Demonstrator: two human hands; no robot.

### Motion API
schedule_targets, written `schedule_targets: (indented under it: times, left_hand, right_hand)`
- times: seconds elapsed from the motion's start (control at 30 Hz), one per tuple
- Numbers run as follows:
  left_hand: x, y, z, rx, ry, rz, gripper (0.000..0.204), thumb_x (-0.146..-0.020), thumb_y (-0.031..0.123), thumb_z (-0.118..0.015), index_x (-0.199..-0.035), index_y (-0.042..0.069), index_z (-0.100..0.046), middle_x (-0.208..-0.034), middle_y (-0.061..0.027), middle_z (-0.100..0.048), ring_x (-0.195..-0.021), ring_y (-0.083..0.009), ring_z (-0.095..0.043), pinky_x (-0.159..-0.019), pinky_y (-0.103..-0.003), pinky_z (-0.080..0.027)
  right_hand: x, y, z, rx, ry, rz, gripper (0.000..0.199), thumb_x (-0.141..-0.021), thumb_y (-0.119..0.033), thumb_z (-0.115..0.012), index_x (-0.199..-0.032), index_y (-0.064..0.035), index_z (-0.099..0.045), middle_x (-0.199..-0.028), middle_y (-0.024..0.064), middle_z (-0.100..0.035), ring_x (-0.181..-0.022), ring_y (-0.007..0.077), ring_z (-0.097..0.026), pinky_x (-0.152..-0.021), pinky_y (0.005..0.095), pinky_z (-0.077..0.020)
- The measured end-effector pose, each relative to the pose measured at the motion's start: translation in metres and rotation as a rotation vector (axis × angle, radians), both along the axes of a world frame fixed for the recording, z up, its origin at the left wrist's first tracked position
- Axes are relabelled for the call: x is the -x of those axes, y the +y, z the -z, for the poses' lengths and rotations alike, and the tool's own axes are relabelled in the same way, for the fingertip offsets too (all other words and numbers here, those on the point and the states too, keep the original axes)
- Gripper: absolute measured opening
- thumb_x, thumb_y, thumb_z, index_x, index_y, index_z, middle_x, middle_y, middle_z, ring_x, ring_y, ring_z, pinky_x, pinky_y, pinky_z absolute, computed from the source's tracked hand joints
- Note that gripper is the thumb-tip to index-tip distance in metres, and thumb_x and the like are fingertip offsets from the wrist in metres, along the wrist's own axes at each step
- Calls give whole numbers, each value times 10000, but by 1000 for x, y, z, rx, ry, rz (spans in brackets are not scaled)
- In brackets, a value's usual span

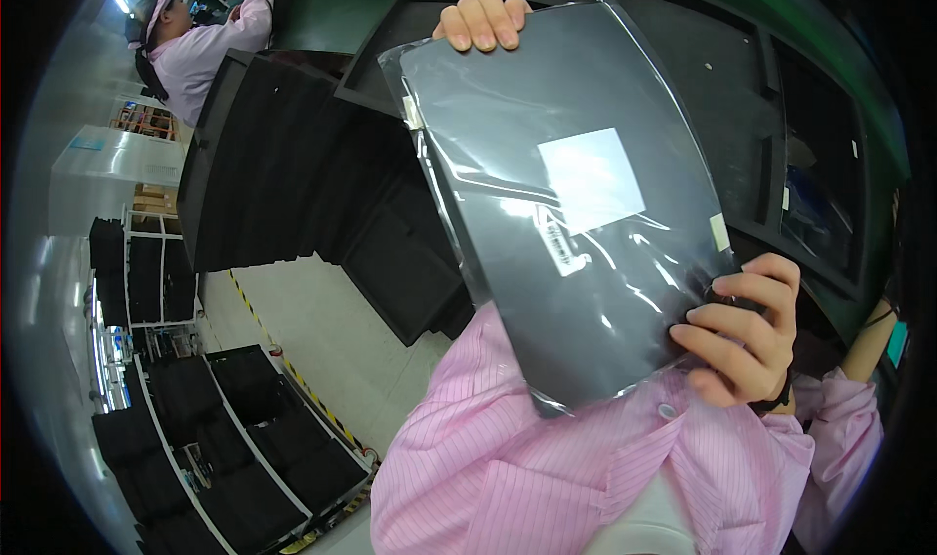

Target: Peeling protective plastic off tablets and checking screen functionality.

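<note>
Big stacks of black trays (293, 179) fill the background, more on a rack (224, 438) lower left, a co-worker in pink (200, 47) up top. Held up front is a flat dark panel in a clear bag (566, 204): left hand (483, 20) pinches its top edge, right hand (742, 330) grips the lower corner, white label (592, 179) in the middle
</note>
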State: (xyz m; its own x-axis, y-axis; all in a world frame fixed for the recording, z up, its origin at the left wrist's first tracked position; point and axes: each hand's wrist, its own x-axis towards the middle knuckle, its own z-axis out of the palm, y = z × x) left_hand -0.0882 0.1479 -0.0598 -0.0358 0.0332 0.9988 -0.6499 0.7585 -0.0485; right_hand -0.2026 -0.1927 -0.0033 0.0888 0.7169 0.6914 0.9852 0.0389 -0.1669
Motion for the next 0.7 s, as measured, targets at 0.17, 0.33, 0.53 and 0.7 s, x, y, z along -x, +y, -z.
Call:
schedule_targets:
  times: [0.17,0.33,0.53,0.7]
  left_hand:
    - [13,9,-5,-133,84,-110,230,-916,269,-466,-982,69,-557,-919,-80,-573,-879,-213,-549,-836,-335,-370]
    - [19,5,-2,-148,139,-207,244,-917,264,-453,-993,56,-553,-931,-99,-572,-885,-222,-548,-833,-339,-364]
    - [4,-8,-1,-9,9,-68,224,-924,260,-454,-964,59,-544,-879,-93,-573,-847,-213,-560,-811,-331,-374]
    - [0,-15,7,-2,40,-63,220,-923,256,-454,-945,55,-540,-863,-96,-570,-824,-216,-561,-785,-333,-378]
  right_hand:
    - [28,21,-5,-149,-50,-77,140,-708,-264,-602,-793,-166,-655,-744,-17,-578,-720,169,-538,-650,319,-391]
    - [42,33,-4,-278,-35,-63,152,-598,-109,-642,-744,-150,-638,-714,-29,-562,-618,145,-518,-515,251,-351]
    - [1,26,-8,-332,599,122,56,-724,35,-620,-770,21,-590,-702,95,-568,-565,132,-513,-501,202,-372]
    - [-7,28,-10,-414,1052,395,67,-874,-29,-527,-853,26,-560,-708,59,-538,-551,74,-491,-502,184,-375]
